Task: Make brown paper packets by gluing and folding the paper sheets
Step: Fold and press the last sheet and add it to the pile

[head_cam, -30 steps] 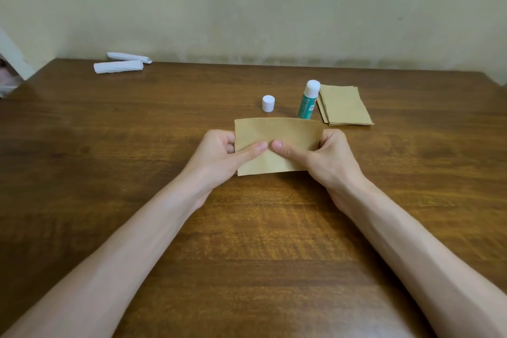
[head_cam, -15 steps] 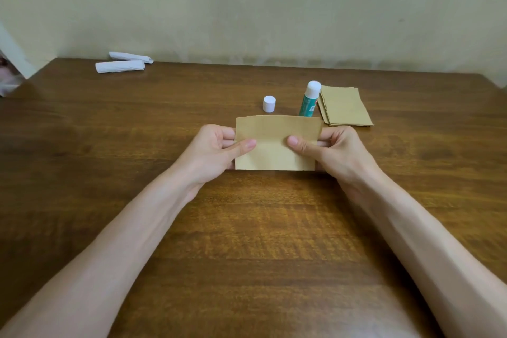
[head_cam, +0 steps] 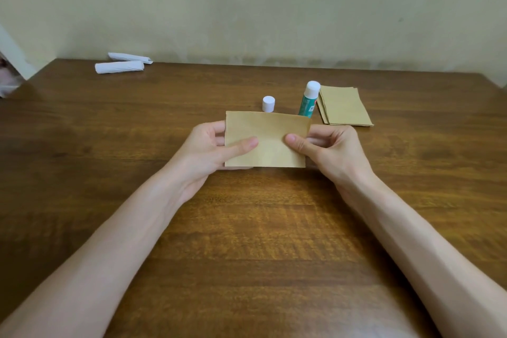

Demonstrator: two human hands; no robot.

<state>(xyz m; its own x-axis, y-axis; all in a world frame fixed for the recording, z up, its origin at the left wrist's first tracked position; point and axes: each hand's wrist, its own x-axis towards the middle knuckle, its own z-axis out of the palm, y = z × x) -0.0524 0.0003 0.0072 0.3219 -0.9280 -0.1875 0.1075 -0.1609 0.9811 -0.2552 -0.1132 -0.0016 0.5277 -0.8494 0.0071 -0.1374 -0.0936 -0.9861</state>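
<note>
Head view. The brown paper piece [head_cam: 267, 140], folded flat, was held upright-tilted just in front of the glue stick [head_cam: 309, 99], its face turned toward the camera. Whether its lower edge touched the worktop [head_cam: 247, 241] could not be told. The left hand [head_cam: 204, 152] and right hand [head_cam: 336, 152] each pinched one short side, thumb on the near face and fingers [head_cam: 216, 141] behind, clamped on the paper. This two-sided grip probably kept the layers flat so a seam could be pressed or checked. The glue stick stood uncapped, with its white cap [head_cam: 268, 103] just to its left, likely kept at hand for the next seam. A stack of brown sheets [head_cam: 345, 107] lay just to its right, touching or nearly so. Two white rolls [head_cam: 119, 66] lay far to its left, near the wall. The held piece was the only packet-like container; no contents were visible, and its opening was not shown.
</note>
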